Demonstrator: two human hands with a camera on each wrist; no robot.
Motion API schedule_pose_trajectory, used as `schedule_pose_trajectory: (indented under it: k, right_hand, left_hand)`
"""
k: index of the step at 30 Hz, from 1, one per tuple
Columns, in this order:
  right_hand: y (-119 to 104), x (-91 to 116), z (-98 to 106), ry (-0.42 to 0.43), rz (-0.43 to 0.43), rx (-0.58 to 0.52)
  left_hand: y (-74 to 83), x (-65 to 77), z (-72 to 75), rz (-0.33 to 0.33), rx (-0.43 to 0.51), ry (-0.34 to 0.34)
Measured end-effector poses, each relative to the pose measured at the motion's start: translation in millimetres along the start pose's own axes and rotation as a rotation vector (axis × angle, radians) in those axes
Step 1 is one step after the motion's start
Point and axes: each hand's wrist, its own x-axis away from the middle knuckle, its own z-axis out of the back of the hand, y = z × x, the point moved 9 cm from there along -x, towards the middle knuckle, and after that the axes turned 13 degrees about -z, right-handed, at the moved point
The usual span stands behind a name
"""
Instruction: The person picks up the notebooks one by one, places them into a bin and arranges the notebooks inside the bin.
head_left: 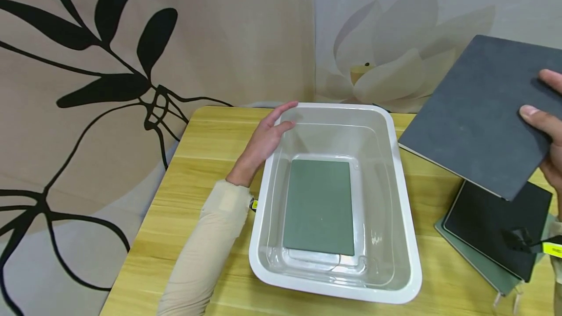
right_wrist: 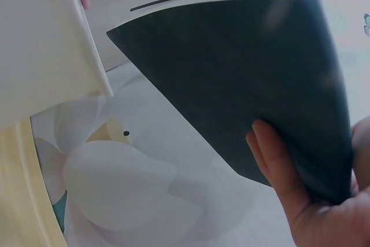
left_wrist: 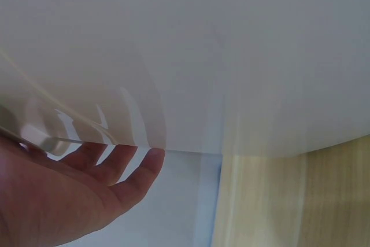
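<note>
A white plastic bin (head_left: 406,238) stands on the table with a green notebook (head_left: 319,206) lying flat inside. My left hand (head_left: 268,135) grips the bin's rim at the far left corner, thumb over the inside. In the left wrist view, the fingers of the left hand (left_wrist: 87,195) meet the bin's outer wall (left_wrist: 173,56) from below. On the right, my right hand (head_left: 551,130) holds a dark blue-grey notebook (head_left: 478,116) raised and tilted. The right wrist view shows that notebook (right_wrist: 248,79) with its page edges up and the right hand (right_wrist: 306,206) round its lower part.
Beneath the raised notebook, a black notebook (head_left: 487,228) lies on a green one (head_left: 474,260) at the table's right, ribbon ends hanging toward the front. The wooden table (head_left: 175,208) backs onto a patterned cloth (head_left: 246,28).
</note>
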Motion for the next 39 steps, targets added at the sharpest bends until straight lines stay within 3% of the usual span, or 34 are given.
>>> schedule_pose_trajectory:
  k: [16,26,39]
  right_hand:
    - [-8.7,-4.9,-24.8,-0.082,-0.009,-0.028]
    - [-15.6,0.2,-46.6,-0.151,0.062,0.028]
    - [-15.0,1.7,-69.2,-0.136,0.038,0.049]
  left_hand:
    - [-0.6,0.3,-0.7,0.006,0.001,-0.005]
    - [-1.7,-0.1,-0.3,0.008,-0.002,-0.002]
    - [-1.0,0.4,0.0,0.005,-0.012,-0.003]
